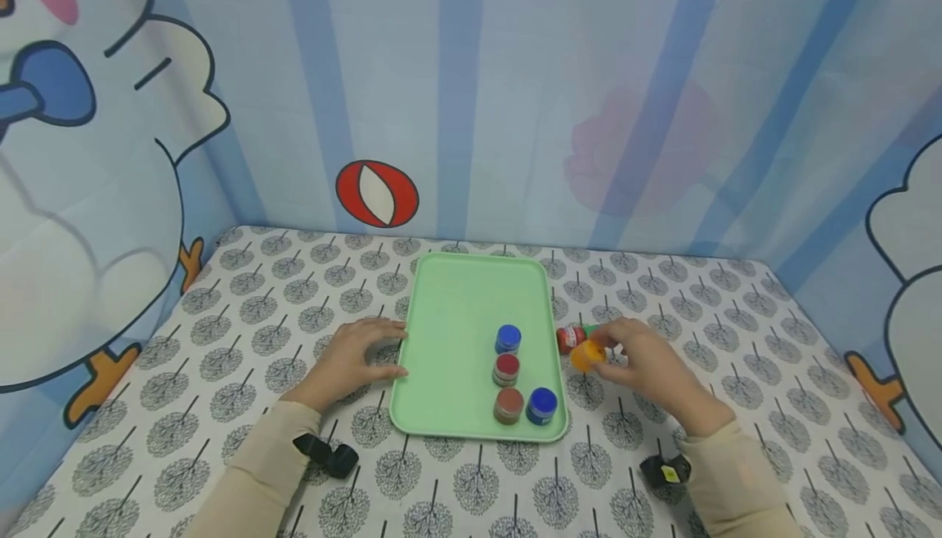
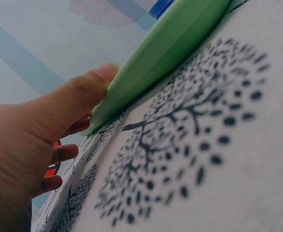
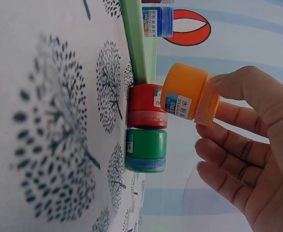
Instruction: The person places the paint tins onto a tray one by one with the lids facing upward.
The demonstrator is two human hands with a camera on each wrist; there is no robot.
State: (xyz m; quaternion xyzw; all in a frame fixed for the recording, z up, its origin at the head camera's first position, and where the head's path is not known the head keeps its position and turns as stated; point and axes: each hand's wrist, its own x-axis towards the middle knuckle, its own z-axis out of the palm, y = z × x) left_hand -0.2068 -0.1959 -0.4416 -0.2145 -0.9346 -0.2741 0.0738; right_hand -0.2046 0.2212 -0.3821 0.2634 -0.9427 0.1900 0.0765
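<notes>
Head view: pinching orange jar (image 1: 585, 357) lid-up in right fingers (image 3: 240, 115), right of tray (image 1: 456, 309), touching left rim (image 1: 412, 301) with spread left fingers (image 1: 381, 330).

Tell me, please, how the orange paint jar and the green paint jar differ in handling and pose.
The right hand pinches the orange paint jar; the green paint jar lies on the patterned cloth. The orange jar's lid points roughly upward, while the green jar's points sideways. Both are lidded and labelled.
</notes>
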